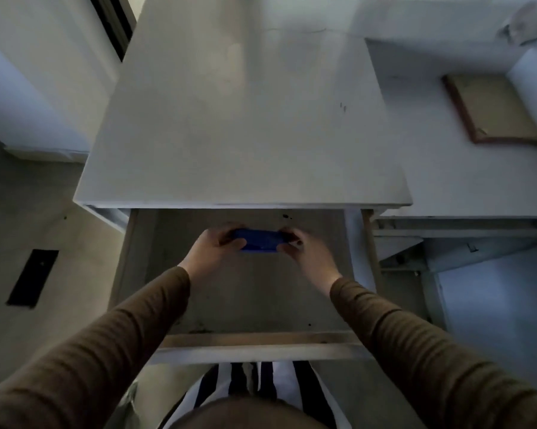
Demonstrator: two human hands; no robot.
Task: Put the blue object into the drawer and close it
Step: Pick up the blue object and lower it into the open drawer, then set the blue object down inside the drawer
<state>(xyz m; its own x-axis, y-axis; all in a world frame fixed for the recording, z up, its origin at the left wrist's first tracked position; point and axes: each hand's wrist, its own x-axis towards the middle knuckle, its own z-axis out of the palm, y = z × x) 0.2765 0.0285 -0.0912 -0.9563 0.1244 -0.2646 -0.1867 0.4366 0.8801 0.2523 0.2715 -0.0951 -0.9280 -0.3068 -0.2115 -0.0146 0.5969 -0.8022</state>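
Blue object (258, 240), ends hidden by hands

light: dim, cool | brightest: worktop (242, 119) beyond the grip | shadow: drawer (254, 292) under the grip | blur: soft throughout | edges: wide-angle bending

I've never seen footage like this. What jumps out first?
The vivid blue object catches the eye: the left hand and right hand each hold one end of it over the open drawer. Above them spreads the bare white desk top. A brown-framed picture lies flat off to the right.
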